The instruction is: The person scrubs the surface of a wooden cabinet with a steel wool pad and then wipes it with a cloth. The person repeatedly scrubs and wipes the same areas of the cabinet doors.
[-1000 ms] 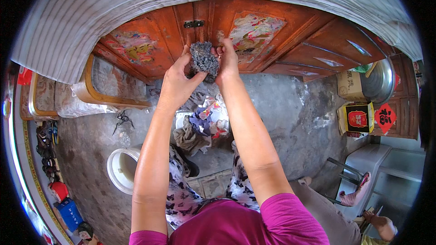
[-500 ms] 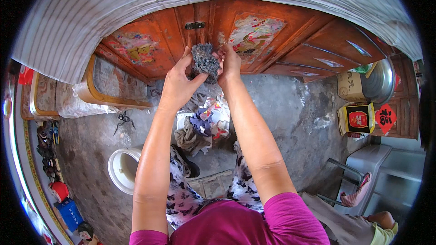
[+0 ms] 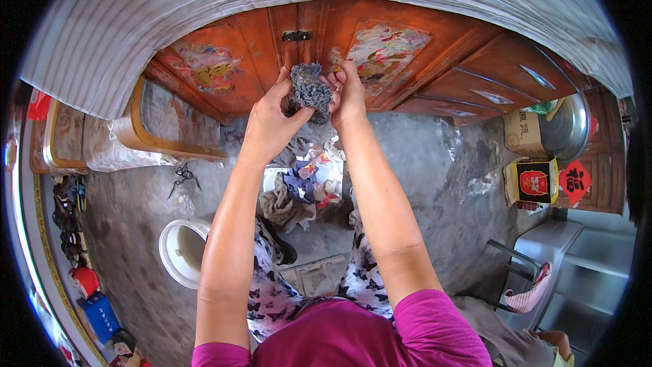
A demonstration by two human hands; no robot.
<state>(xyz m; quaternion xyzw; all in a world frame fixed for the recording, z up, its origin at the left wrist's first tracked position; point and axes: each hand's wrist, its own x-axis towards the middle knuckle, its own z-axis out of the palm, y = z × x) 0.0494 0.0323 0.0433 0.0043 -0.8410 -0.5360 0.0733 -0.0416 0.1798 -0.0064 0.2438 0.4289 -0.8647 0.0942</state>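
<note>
Between my two hands is a clump of dark grey, frizzy steel wool [image 3: 310, 87], held up in front of the wooden cabinet doors [image 3: 255, 61]. My left hand [image 3: 270, 124] grips it from the left, with the thumb pressed along its lower edge. My right hand [image 3: 350, 97] is closed at its right side, fingertips pinching the wool's edge. Below my hands, a heap of rags and torn scraps [image 3: 299, 187] lies between my feet, partly hidden by my forearms. Colourful, peeling paper patches [image 3: 387, 54] cover the door panels.
A white bucket [image 3: 183, 253] stands left of my left forearm. Plastic-covered wooden seating [image 3: 173, 122] is at the left. On the right are a cardboard box [image 3: 523, 131], a metal basin [image 3: 569, 129] and a chair [image 3: 526, 285]. Another person [image 3: 502, 333] is at the lower right.
The steel wool has turned slightly, and both hands keep hold of it. The view has shifted a little. At the lower right, the other person shows less in the picture.
</note>
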